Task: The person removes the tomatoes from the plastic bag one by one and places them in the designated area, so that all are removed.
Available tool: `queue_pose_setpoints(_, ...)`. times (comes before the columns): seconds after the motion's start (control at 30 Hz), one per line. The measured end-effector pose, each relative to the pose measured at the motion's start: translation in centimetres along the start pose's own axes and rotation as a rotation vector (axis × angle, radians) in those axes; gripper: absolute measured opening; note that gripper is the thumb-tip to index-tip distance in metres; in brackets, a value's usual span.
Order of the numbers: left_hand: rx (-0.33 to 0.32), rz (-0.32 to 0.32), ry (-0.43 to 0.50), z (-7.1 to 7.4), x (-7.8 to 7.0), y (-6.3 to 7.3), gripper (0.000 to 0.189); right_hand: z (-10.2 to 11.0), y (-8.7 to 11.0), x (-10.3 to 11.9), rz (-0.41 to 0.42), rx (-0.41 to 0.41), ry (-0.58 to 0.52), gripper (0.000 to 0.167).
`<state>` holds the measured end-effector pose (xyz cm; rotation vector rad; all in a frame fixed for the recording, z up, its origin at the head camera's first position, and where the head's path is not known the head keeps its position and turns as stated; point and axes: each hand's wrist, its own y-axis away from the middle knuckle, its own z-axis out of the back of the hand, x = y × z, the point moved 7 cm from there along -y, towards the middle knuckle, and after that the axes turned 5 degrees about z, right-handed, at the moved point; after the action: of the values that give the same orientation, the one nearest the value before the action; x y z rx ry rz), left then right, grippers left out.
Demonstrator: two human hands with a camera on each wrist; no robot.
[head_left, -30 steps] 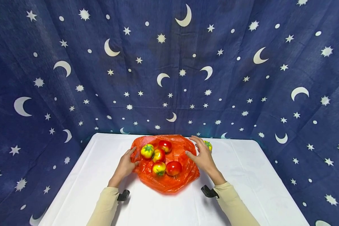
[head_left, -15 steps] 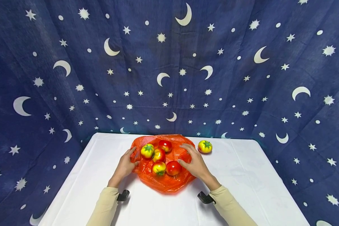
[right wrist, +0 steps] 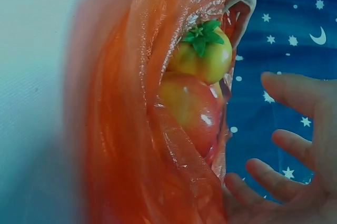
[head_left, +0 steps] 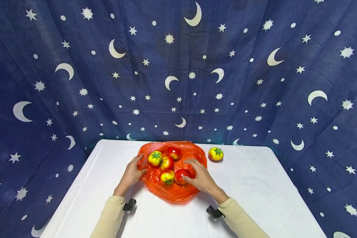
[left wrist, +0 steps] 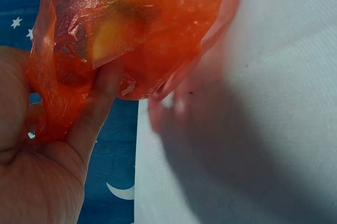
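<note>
Head view, lower centre: plastic bag (head_left: pixel 175 195), lay on table (head_left: pixel 273 191). In bag: five tomatoes (head_left: pixel 167 163), two toward the back, one in the middle, two side by side in front. Right of bag, near table's back edge: single tomato (head_left: pixel 216 154), stood apart. At bag's left edge: left hand (head_left: pixel 132 172). Over bag's right part, at the front-right tomato: right hand (head_left: pixel 202 178). Behind table, across upper frame: curtain (head_left: pixel 154 82), hung.
</note>
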<state>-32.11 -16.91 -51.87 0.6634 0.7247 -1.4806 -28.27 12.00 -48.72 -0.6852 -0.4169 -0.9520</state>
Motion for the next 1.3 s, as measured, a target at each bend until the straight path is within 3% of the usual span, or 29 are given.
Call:
queue_pose_setpoints(0.53,0.01,-0.004,0.003,-0.1,0.3,-0.1,0.076,-1.7,0.3,-2.1,-0.165,0.153,0.011,0.071)
queue_pose_setpoints(0.7,0.004,-0.007,0.006,-0.1,0.3,-0.1,0.076,-2.2,0.2,-2.4,-0.173,0.19,0.003,0.076)
queue_pose_setpoints(0.9,0.024,0.033,0.006,-0.3,0.5,0.0,0.076,-2.9,0.4,-3.0,-0.181,0.234,0.002,0.082)
queue_pose_setpoints(1.3,0.014,0.02,-0.003,-0.4,0.7,0.0,0.075,-3.4,0.6,-3.5,-0.211,0.237,0.032,0.078)
